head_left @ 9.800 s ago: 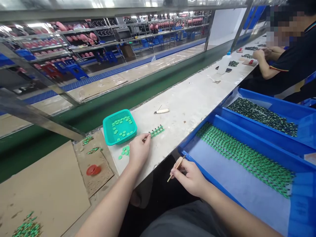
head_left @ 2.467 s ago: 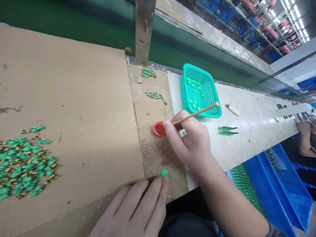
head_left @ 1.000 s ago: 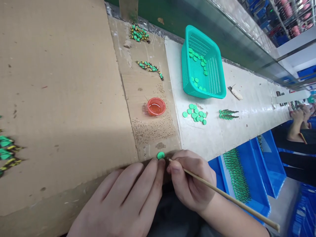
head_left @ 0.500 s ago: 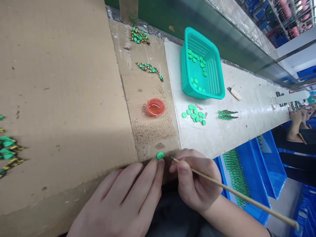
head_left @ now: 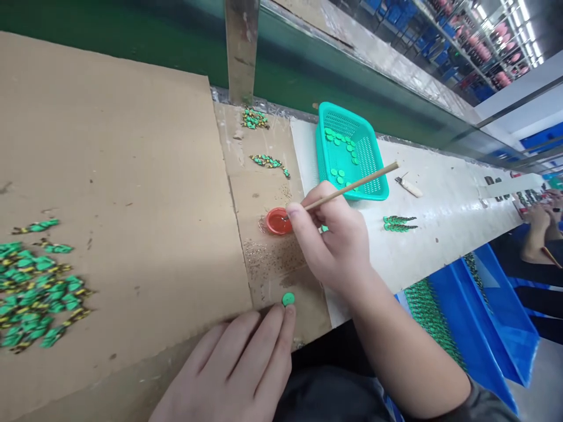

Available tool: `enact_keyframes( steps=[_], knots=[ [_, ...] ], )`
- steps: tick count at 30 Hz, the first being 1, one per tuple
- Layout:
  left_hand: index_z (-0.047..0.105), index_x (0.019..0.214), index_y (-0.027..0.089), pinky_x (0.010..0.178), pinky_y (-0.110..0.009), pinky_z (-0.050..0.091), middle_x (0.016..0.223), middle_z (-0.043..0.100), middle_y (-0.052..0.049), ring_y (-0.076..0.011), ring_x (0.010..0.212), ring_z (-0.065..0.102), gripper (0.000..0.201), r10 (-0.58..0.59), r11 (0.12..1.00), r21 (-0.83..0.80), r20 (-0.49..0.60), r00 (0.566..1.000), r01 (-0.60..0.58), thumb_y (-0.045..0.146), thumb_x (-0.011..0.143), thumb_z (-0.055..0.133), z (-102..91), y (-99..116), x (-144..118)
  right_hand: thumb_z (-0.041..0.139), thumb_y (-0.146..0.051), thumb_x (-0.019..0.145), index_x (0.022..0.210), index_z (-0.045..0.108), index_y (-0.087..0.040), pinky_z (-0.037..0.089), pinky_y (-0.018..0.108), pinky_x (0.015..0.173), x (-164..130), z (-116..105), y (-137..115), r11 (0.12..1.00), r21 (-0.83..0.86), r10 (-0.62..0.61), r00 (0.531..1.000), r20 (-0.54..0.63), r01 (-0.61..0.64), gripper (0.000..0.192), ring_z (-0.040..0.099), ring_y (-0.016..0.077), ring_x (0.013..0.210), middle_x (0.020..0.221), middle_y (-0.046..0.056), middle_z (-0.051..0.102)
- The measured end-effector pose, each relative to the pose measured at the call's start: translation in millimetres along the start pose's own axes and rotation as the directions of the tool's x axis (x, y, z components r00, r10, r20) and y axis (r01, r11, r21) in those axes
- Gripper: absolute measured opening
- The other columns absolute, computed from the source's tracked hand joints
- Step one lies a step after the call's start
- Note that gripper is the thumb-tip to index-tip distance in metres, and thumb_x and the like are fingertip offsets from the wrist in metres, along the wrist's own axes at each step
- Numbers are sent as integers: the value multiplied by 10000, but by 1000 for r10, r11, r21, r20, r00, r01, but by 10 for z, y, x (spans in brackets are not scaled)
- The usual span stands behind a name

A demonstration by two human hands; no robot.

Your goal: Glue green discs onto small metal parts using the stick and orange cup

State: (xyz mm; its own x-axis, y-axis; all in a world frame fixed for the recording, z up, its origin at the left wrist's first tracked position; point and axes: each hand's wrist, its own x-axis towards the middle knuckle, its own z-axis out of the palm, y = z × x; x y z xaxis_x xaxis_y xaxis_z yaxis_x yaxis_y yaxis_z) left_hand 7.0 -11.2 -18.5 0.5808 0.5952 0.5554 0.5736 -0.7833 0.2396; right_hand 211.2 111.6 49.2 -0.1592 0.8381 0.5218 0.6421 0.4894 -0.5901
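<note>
My left hand [head_left: 240,363] lies palm down at the near edge of the bench. Its fingertips hold a small round green disc [head_left: 288,299] against the cardboard; the thumb is hidden. A thin wooden stick [head_left: 352,186] is pinched in my right hand [head_left: 334,240]. The stick's lower tip reaches into a small red cup [head_left: 278,221] of clear-looking liquid. Tiny beads or grains [head_left: 268,258] are scattered on the cardboard between the cup and the disc. My right hand mostly covers a few more green discs behind it.
A teal basket [head_left: 323,158] with green discs stands behind my right hand. Green, black and yellow small pieces [head_left: 39,293] are heaped at left. Two finished-looking strips [head_left: 398,224] and a cutter [head_left: 410,186] lie at right. Blue bins [head_left: 488,310] stand below; a co-worker's arm [head_left: 536,234] is farther along.
My right hand has moved forward from beside the disc to the red cup, taking the stick's tip into it. My left hand stays at the disc. The view has shifted.
</note>
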Motion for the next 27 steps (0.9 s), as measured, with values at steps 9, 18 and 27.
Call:
enact_keyframes(
  steps=[9, 18, 27],
  knots=[
    [777, 1352, 60, 981, -526, 484, 1333, 825, -133, -326, 1133, 684, 311, -9, 1000, -9, -29, 1000, 9, 144, 1084, 643, 9, 2, 36, 665, -154, 1114, 864, 559, -237, 447, 238, 634, -25, 45, 18, 1000, 5, -21, 1000, 15, 21, 284, 524, 83, 663, 830, -52, 623],
    [767, 1383, 46, 998, -541, 485, 1378, 812, -150, -345, 1159, 683, 335, -4, 1000, -15, -16, 1000, 4, 152, 1082, 664, 22, 16, 0, 663, -141, 1118, 873, 547, -240, 457, 238, 637, -3, 69, 17, 999, -4, -39, 999, 6, 39, 289, 524, 80, 671, 835, -53, 609],
    [752, 1386, 44, 1000, -550, 494, 1355, 797, -168, -367, 1180, 674, 342, 14, 1000, -7, 30, 999, -14, 152, 1099, 599, -41, 7, 30, 638, -95, 1105, 1095, 625, -249, 590, 306, 666, -644, -228, -324, 988, 147, 61, 998, -30, -56, 155, 690, 146, 740, 852, -17, 679]
  ],
)
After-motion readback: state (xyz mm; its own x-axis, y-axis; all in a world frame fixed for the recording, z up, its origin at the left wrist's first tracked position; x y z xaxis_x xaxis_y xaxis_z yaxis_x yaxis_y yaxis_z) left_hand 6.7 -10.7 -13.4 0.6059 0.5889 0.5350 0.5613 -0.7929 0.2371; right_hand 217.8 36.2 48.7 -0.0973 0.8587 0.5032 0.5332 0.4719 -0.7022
